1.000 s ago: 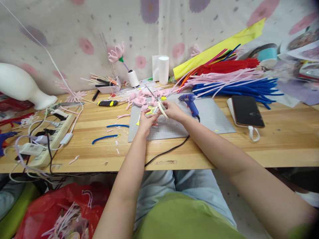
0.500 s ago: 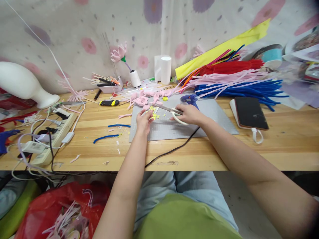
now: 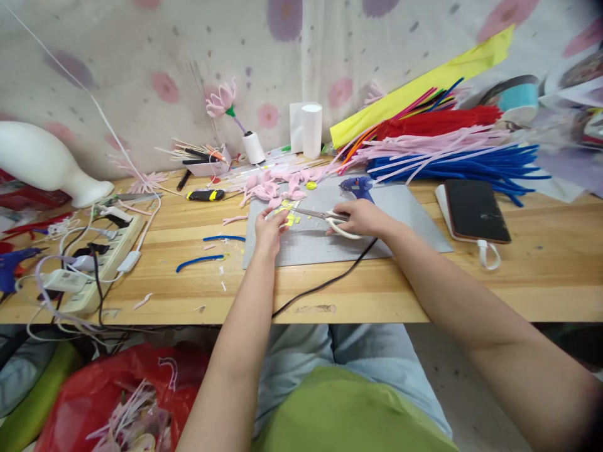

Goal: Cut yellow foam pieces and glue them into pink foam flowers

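Scissors (image 3: pixel 336 221) with pale handles are gripped by my right hand (image 3: pixel 360 218), their blades pointing left toward my left hand (image 3: pixel 271 229). The fingers of my left hand are pinched together near the blade tips; what they hold is too small to make out. Small yellow scraps (image 3: pixel 293 218) lie beside those fingertips on the grey mat (image 3: pixel 330 250). Just behind are pink fuzzy petal shapes (image 3: pixel 264 188) and a small yellow piece (image 3: pixel 311 186). A blue glue gun (image 3: pixel 358 187) lies on the mat behind my right hand.
Bundles of blue (image 3: pixel 452 166), pink and red fuzzy stems lie at the back right. A black phone-like slab (image 3: pixel 477 210) is on the right. A power strip (image 3: pixel 101 267) with tangled cables stands left, and a black cord (image 3: pixel 325 285) crosses the front. A utility knife (image 3: pixel 205 195) lies left of the mat.
My right hand has drawn back to the right with the scissors, whose blades swung from pointing up and away to pointing left. My left hand has shifted slightly left.
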Demonstrator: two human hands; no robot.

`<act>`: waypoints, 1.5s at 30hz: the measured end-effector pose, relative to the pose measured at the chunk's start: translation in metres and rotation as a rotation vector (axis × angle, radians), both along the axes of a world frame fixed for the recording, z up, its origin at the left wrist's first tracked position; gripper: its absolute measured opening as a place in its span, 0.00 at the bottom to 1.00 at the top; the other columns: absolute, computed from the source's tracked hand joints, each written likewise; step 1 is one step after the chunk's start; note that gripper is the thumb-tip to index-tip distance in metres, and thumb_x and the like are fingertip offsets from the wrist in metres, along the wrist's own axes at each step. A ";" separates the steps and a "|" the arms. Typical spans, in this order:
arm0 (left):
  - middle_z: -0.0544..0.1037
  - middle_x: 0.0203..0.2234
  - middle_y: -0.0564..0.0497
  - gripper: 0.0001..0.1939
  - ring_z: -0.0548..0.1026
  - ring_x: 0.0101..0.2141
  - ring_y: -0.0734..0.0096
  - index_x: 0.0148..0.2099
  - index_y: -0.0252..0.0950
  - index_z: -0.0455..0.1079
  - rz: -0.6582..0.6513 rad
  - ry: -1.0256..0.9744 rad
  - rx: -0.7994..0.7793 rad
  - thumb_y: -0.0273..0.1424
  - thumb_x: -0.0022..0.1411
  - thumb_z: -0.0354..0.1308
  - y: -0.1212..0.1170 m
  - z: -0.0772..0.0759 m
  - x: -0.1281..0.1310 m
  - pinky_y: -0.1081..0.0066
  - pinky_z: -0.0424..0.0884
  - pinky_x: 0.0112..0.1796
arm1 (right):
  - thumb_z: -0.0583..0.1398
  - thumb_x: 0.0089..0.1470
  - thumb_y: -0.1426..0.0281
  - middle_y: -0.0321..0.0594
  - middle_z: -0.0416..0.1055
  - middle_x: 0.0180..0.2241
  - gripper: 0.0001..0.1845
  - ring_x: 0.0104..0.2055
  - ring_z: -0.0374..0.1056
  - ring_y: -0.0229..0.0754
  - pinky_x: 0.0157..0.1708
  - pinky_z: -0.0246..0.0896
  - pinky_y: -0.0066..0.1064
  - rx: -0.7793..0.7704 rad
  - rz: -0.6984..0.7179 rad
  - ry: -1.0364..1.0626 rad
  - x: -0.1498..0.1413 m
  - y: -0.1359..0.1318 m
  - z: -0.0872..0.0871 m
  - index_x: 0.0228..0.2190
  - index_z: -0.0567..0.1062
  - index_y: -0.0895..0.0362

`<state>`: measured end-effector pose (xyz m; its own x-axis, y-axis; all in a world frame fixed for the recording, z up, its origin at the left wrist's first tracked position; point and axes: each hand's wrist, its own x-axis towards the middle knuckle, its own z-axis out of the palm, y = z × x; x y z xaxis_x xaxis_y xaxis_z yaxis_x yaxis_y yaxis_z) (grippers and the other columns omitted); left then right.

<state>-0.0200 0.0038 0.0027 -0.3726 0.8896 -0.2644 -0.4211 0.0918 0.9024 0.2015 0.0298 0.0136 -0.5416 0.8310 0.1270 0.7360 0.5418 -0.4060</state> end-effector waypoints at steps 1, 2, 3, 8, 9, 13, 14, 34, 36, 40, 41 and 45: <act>0.73 0.23 0.57 0.26 0.70 0.20 0.82 0.42 0.36 0.59 -0.003 0.009 0.001 0.23 0.42 0.67 0.000 0.000 0.000 0.81 0.63 0.22 | 0.59 0.43 0.49 0.37 0.68 0.23 0.22 0.25 0.58 0.36 0.26 0.45 0.28 0.002 0.001 -0.001 0.000 0.000 0.000 0.24 0.72 0.56; 0.73 0.23 0.57 0.26 0.70 0.20 0.81 0.43 0.36 0.59 -0.006 0.016 0.002 0.23 0.42 0.67 -0.001 0.000 0.001 0.81 0.63 0.22 | 0.59 0.43 0.49 0.37 0.68 0.23 0.22 0.25 0.57 0.36 0.26 0.44 0.28 0.002 0.003 -0.002 -0.001 0.000 0.000 0.24 0.72 0.56; 0.73 0.23 0.57 0.26 0.71 0.20 0.81 0.43 0.36 0.59 -0.008 0.022 0.002 0.23 0.42 0.67 -0.001 0.000 0.001 0.81 0.63 0.22 | 0.59 0.43 0.49 0.37 0.68 0.22 0.22 0.24 0.57 0.35 0.25 0.44 0.28 0.002 0.004 -0.002 -0.001 -0.001 0.000 0.23 0.72 0.56; 0.74 0.24 0.55 0.25 0.71 0.20 0.81 0.43 0.35 0.59 -0.015 0.042 0.006 0.22 0.44 0.66 -0.001 -0.001 0.002 0.80 0.64 0.22 | 0.58 0.44 0.49 0.37 0.68 0.22 0.22 0.24 0.56 0.35 0.25 0.43 0.28 0.026 0.001 0.007 0.000 0.000 -0.002 0.23 0.72 0.56; 0.74 0.24 0.55 0.25 0.71 0.20 0.81 0.43 0.35 0.58 -0.020 0.046 0.008 0.22 0.44 0.66 -0.001 -0.002 0.002 0.80 0.64 0.22 | 0.58 0.44 0.49 0.37 0.68 0.22 0.22 0.24 0.56 0.35 0.25 0.43 0.28 0.029 0.001 0.005 0.000 0.000 -0.003 0.23 0.72 0.56; 0.75 0.25 0.54 0.26 0.71 0.21 0.80 0.43 0.35 0.59 -0.034 0.055 0.010 0.22 0.44 0.66 -0.002 -0.002 0.002 0.79 0.65 0.23 | 0.58 0.45 0.49 0.38 0.69 0.22 0.22 0.24 0.57 0.35 0.25 0.44 0.28 0.027 -0.002 -0.011 0.000 0.000 -0.004 0.24 0.72 0.56; 0.75 0.25 0.54 0.26 0.71 0.21 0.80 0.44 0.35 0.59 -0.033 0.054 0.008 0.22 0.43 0.66 -0.002 -0.002 0.002 0.79 0.65 0.23 | 0.59 0.44 0.49 0.38 0.69 0.23 0.22 0.24 0.57 0.35 0.25 0.44 0.28 0.025 -0.004 -0.015 0.000 0.000 -0.004 0.23 0.72 0.56; 0.74 0.23 0.55 0.23 0.70 0.19 0.82 0.42 0.35 0.59 -0.030 -0.003 -0.031 0.21 0.45 0.64 -0.001 0.001 0.003 0.81 0.62 0.22 | 0.57 0.47 0.50 0.41 0.72 0.27 0.21 0.27 0.61 0.38 0.26 0.44 0.29 0.097 -0.031 -0.084 -0.002 0.000 -0.008 0.27 0.73 0.56; 0.75 0.23 0.55 0.23 0.70 0.19 0.82 0.42 0.35 0.59 -0.034 -0.018 -0.033 0.21 0.45 0.65 -0.001 0.001 0.003 0.81 0.62 0.21 | 0.56 0.49 0.51 0.41 0.72 0.27 0.21 0.27 0.61 0.38 0.26 0.44 0.29 0.106 -0.034 -0.089 -0.002 0.000 -0.008 0.26 0.73 0.56; 0.75 0.23 0.55 0.23 0.70 0.19 0.83 0.41 0.35 0.59 -0.047 -0.045 -0.039 0.21 0.45 0.65 -0.001 0.001 0.003 0.81 0.62 0.21 | 0.55 0.49 0.51 0.42 0.72 0.27 0.21 0.28 0.62 0.39 0.27 0.45 0.29 0.112 -0.040 -0.087 -0.002 0.000 -0.008 0.26 0.73 0.57; 0.75 0.23 0.55 0.23 0.70 0.19 0.83 0.41 0.35 0.59 -0.048 -0.047 -0.038 0.21 0.45 0.65 -0.001 0.001 0.003 0.81 0.61 0.21 | 0.56 0.49 0.51 0.42 0.73 0.28 0.21 0.28 0.62 0.39 0.27 0.45 0.29 0.108 -0.045 -0.088 -0.002 -0.001 -0.008 0.26 0.73 0.57; 0.75 0.22 0.56 0.23 0.69 0.19 0.83 0.42 0.35 0.58 -0.051 -0.037 -0.034 0.21 0.45 0.64 -0.002 0.002 0.004 0.81 0.62 0.21 | 0.57 0.48 0.51 0.41 0.72 0.28 0.21 0.29 0.63 0.39 0.27 0.45 0.29 0.091 -0.057 -0.085 -0.001 -0.002 -0.007 0.27 0.72 0.56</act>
<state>-0.0162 0.0014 0.0049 -0.3167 0.8974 -0.3072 -0.4484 0.1437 0.8822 0.2003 0.0279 0.0067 -0.5061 0.8477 0.1586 0.7962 0.5300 -0.2919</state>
